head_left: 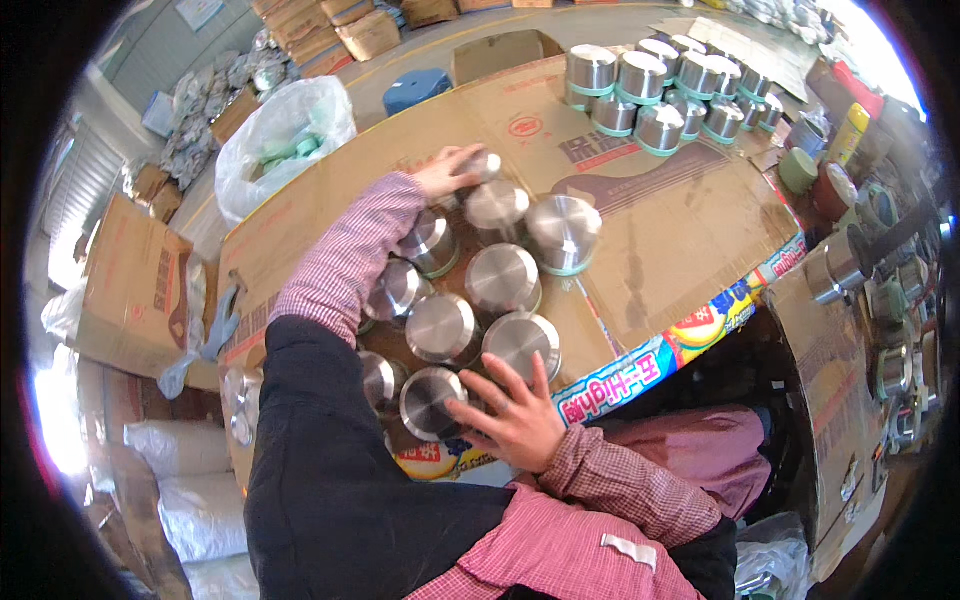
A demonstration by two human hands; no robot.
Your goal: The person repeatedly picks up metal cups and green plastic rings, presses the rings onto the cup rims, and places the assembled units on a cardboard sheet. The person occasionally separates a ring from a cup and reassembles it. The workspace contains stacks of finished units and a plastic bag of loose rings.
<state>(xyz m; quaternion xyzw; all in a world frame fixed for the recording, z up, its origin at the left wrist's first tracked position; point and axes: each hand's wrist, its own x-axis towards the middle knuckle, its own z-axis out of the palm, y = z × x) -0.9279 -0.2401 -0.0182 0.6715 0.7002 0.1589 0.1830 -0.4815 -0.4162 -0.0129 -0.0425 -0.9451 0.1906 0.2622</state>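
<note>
Several brushed-steel round canisters [502, 279] stand in a tight group on the cardboard-covered table, flat round faces up. At the group's far edge my left hand [448, 172] is closed around the side of a steel canister [484, 167], partly hidden by the fingers and slightly blurred. My right hand [520, 418] is open with fingers spread. Its fingertips lie at the near canisters, between a steel canister [433, 403] and another canister [522, 346]. A pale green rim shows at the bottom of the right-hand canister [563, 234]. My left sleeve covers part of the group's left side.
Stacked steel canisters with green rims [640, 78] stand at the table's far right. A clear plastic bag [285, 150] holding green parts is beyond the left edge. A blue stool [416, 90] stands behind. More canisters and a yellow spray can [850, 134] crowd the right side.
</note>
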